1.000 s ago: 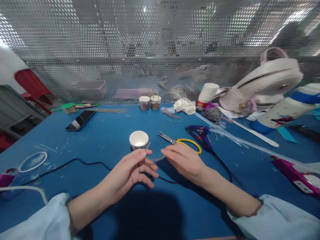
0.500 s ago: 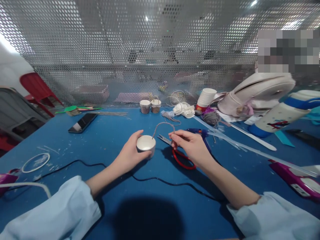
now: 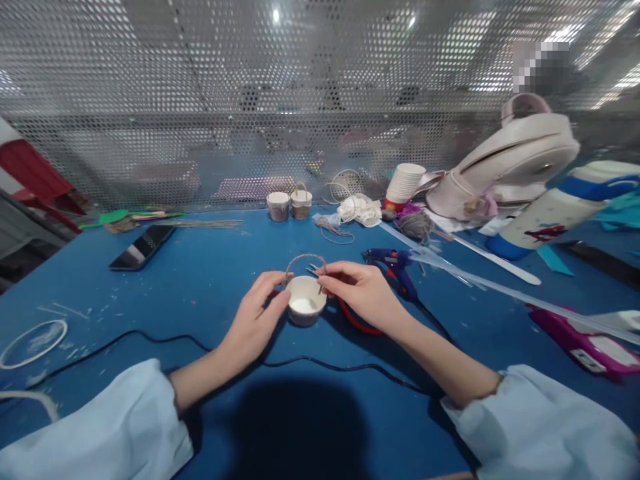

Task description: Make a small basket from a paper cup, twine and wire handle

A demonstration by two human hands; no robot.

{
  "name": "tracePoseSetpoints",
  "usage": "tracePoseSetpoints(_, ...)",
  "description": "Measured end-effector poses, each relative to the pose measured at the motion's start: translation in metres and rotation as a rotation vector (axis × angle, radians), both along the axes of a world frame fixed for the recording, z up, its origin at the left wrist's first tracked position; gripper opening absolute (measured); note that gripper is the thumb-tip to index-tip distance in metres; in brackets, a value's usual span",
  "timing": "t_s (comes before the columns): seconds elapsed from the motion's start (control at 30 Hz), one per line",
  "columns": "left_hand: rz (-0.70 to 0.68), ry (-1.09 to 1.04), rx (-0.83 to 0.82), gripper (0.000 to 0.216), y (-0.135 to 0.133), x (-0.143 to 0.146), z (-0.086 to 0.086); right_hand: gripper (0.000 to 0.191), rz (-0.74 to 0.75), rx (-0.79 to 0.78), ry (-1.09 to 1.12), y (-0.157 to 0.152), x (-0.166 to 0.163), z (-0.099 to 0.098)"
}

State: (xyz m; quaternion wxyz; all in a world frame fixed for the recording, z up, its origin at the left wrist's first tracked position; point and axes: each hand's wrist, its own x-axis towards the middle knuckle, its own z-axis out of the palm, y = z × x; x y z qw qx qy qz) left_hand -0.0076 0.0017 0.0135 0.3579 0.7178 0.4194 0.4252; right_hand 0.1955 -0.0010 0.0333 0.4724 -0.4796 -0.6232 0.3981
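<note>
A small cup (image 3: 306,315), white inside with a darker outer wall, stands upright before me. Over its mouth arches a thin braided cord (image 3: 305,256), like a basket handle. My left hand (image 3: 257,317) is closed at the cup's left side, thumb and fingers at the rim by the cord's left end. With finger and thumb, my right hand (image 3: 363,293) pinches the cord's other end at the right rim. Scissors with red handles (image 3: 361,324) lie under my right hand, partly hidden by it.
A blue glue gun (image 3: 395,263) lies right, its black cable (image 3: 340,367) crossing the table. Two small cups (image 3: 279,207), stacked paper cups (image 3: 406,183), grey yarn (image 3: 416,227), a bag (image 3: 510,167) and a bottle (image 3: 545,217) stand behind. A phone (image 3: 143,248) lies left.
My right hand has moved left and brought the cord's free end to the cup's right rim. The cord now arches over the cup. My left hand has shifted its hold towards the rim.
</note>
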Motion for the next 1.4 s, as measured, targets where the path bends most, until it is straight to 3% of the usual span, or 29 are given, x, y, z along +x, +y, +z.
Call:
tracePoseSetpoints(0.13,-0.03,0.013,0.066,0.023,0.009,-0.002,0.006,0.013,-0.039,0.055,-0.061,0.0,0.001,-0.002)
tracePoseSetpoints(0.37,-0.124,-0.026,0.002,0.015,0.007,0.001,0.001,0.01,-0.107,0.233,-0.257,-0.007,0.003,-0.001)
tracePoseSetpoints(0.63,0.042,-0.113,-0.051,0.005,-0.007,0.006,0.01,0.011,-0.124,0.202,-0.286,-0.013,0.0,0.001)
tracePoseSetpoints(0.93,-0.088,-0.079,-0.036,0.002,-0.009,0.008,0.024,0.012,-0.086,0.278,-0.337,-0.013,0.005,0.003)
tracePoseSetpoints(1.27,-0.15,0.023,0.168,0.008,-0.004,0.011,0.012,0.014,-0.043,0.456,-0.507,-0.012,0.008,0.0)
tracePoseSetpoints(1.4,-0.12,0.062,0.13,0.008,-0.006,0.007,0.008,0.016,-0.027,0.521,-0.574,-0.013,0.009,-0.002)
